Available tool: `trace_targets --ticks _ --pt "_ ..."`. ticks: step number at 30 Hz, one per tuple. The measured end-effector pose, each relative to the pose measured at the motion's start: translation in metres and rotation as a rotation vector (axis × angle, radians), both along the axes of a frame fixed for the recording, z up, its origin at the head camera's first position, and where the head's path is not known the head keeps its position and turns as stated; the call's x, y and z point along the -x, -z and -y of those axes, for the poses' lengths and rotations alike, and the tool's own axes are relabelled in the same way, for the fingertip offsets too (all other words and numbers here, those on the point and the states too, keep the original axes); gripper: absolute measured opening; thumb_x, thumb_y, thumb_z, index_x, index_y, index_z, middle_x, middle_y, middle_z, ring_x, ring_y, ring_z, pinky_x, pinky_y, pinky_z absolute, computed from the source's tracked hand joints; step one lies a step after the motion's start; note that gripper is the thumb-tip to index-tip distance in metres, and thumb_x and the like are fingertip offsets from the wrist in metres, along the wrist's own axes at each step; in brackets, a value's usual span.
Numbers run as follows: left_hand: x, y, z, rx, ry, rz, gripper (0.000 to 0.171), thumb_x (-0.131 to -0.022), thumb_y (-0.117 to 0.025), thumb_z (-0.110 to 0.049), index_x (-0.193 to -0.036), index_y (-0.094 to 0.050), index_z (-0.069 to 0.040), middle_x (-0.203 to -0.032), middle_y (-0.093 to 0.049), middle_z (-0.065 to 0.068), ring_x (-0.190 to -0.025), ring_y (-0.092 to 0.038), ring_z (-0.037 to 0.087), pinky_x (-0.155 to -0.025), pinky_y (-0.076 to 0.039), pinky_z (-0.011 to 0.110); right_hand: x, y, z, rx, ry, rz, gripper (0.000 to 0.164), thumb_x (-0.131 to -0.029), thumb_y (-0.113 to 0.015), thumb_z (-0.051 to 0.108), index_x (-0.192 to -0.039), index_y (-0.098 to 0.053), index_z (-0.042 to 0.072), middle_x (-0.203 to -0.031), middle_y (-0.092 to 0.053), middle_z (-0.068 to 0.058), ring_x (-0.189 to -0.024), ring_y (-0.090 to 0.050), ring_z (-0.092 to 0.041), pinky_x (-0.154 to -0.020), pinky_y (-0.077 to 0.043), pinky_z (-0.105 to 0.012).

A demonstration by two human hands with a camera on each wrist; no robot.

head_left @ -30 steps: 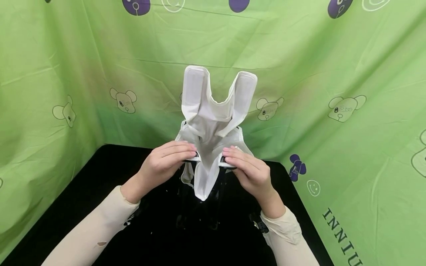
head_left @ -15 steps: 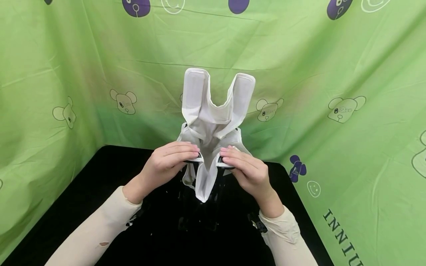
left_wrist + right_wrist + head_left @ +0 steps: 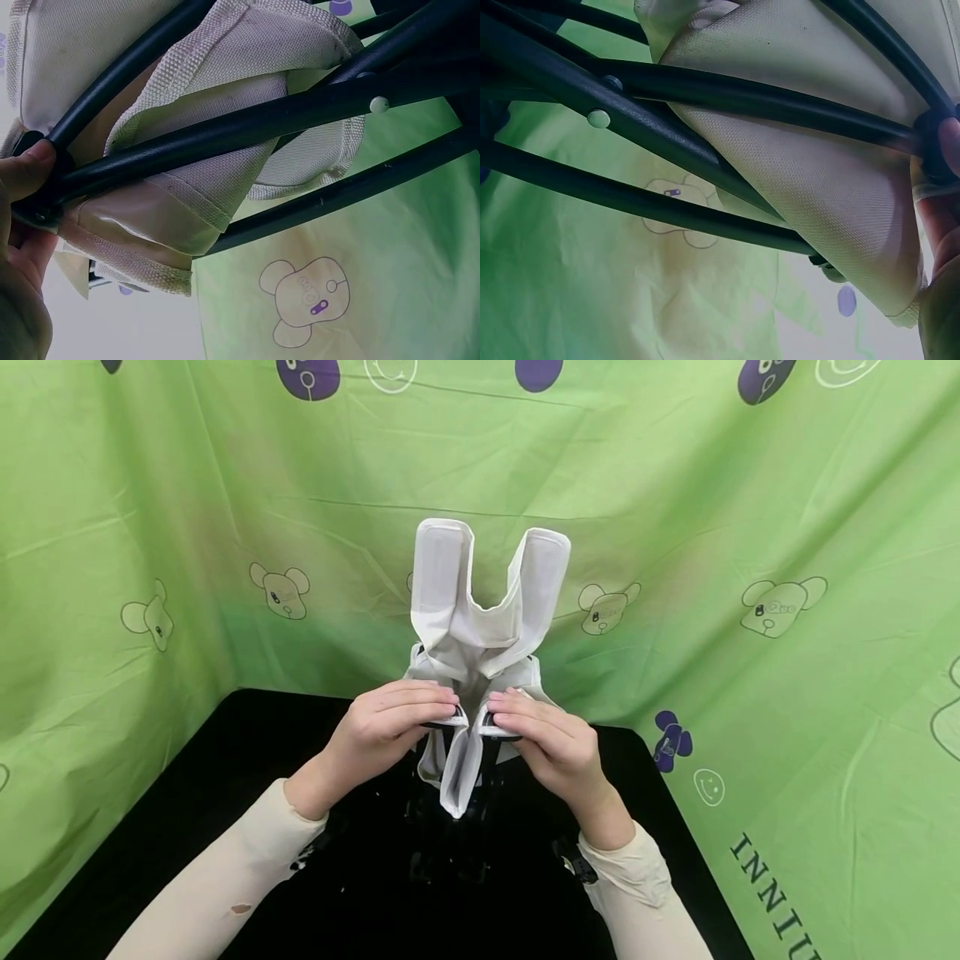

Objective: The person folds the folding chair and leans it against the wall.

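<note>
A small folding chair [image 3: 491, 625] of white fabric on a black tube frame stands between my hands, partly folded. Two fabric flaps stick up at its top, and the fabric sags into a narrow fold in the middle. My left hand [image 3: 386, 718] grips its left front corner; my right hand [image 3: 555, 735] grips the right one. Fingers lie over the corners, thumbs below. In the left wrist view, black tubes [image 3: 225, 133] cross under the cloth and meet at a corner joint by the thumb. The right wrist view shows matching riveted tubes [image 3: 765, 105]. The lower legs blend into the dark table.
A black-covered table [image 3: 247, 735] lies beneath the chair and forearms. Green cloth [image 3: 675, 485] printed with cartoon heads hangs close behind and on both sides.
Both hands have moved toward each other, bringing the chair's front corners closer together. Its middle fold has narrowed, and the top flaps have sunk slightly and drawn nearer.
</note>
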State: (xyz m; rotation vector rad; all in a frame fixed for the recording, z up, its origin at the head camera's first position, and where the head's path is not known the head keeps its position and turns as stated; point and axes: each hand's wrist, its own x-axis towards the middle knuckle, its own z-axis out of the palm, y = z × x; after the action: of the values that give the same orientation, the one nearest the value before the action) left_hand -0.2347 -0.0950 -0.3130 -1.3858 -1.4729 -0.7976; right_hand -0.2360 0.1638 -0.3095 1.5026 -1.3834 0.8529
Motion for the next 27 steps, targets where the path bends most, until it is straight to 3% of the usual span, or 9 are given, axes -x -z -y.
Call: trace_targets --ticks 15,27 --pt "0.0045 -0.0004 -0.0047 -0.014 0.000 0.023 0.013 -0.098 -0.068 -0.004 -0.107 -0.075 0.001 -0.110 -0.076 0.017 -0.105 -0.073 0.030 -0.101 -0.057 0.037 0.0026 -0.0013 0.0042 -0.035 0.062 -0.004 0.016 -0.097 -0.068 0.002 -0.106 -0.074 -0.009 -0.111 -0.075 -0.024 -0.108 -0.073 -0.036 -0.098 -0.057 -0.049" --pt "0.0050 -0.0005 -0.0056 -0.026 0.000 0.067 0.020 -0.088 -0.076 0.006 -0.107 -0.076 0.000 -0.111 -0.076 0.016 -0.106 -0.073 0.030 -0.101 -0.057 0.038 0.0040 -0.0043 0.0083 -0.054 0.050 0.023 0.016 -0.097 -0.069 0.003 -0.107 -0.073 -0.009 -0.111 -0.075 -0.023 -0.108 -0.072 -0.037 -0.099 -0.057 -0.049"
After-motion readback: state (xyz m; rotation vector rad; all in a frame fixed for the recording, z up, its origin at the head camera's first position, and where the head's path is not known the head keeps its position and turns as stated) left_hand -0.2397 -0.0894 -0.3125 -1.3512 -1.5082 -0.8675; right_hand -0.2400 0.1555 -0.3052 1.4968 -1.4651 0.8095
